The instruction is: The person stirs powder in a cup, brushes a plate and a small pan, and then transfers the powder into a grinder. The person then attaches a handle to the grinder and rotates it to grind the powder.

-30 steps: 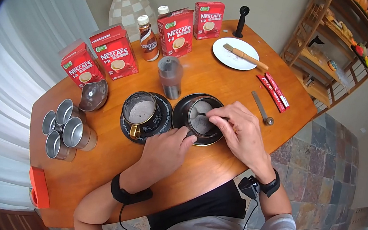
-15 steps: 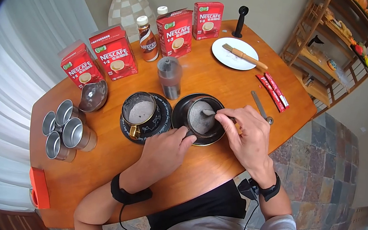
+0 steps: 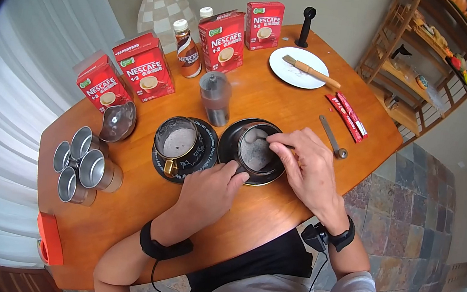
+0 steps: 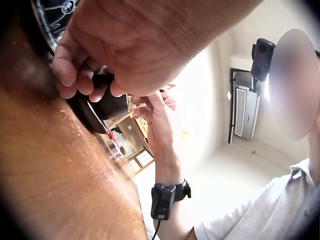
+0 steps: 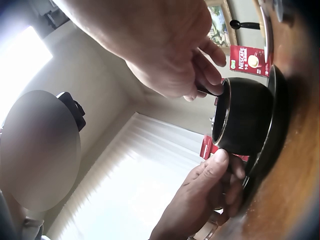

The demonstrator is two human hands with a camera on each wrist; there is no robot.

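Observation:
My left hand (image 3: 209, 193) grips the handle of a black cup (image 5: 246, 117) on a black saucer (image 3: 229, 144), its thumb near the rim. Inside the cup lies grey powdery or frothy stuff (image 3: 254, 159). My right hand (image 3: 310, 172) pinches a spoon (image 3: 255, 136) between thumb and fingers over the cup's right rim. In the head view the spoon's bowl lies toward the cup's far side, on the grey contents. Left of this cup, a second black cup (image 3: 180, 123) with a gold handle (image 3: 171, 167) sits on a lettered saucer (image 3: 206, 153), also with grey contents.
Behind the cups stands a grinder (image 3: 215, 98). Red Nescafe boxes (image 3: 151, 74) and a bottle (image 3: 188, 50) line the back. At left are several metal cups (image 3: 93, 168) and a bowl (image 3: 120, 121); at right, a plate (image 3: 291, 77) with a brush (image 3: 315, 73), red sachets (image 3: 348, 117) and a measuring spoon (image 3: 333, 137).
The spoon has shifted about inside the cup, from the right side half a second ago to the far side now, and my right hand has moved slightly with it. My left hand stays put.

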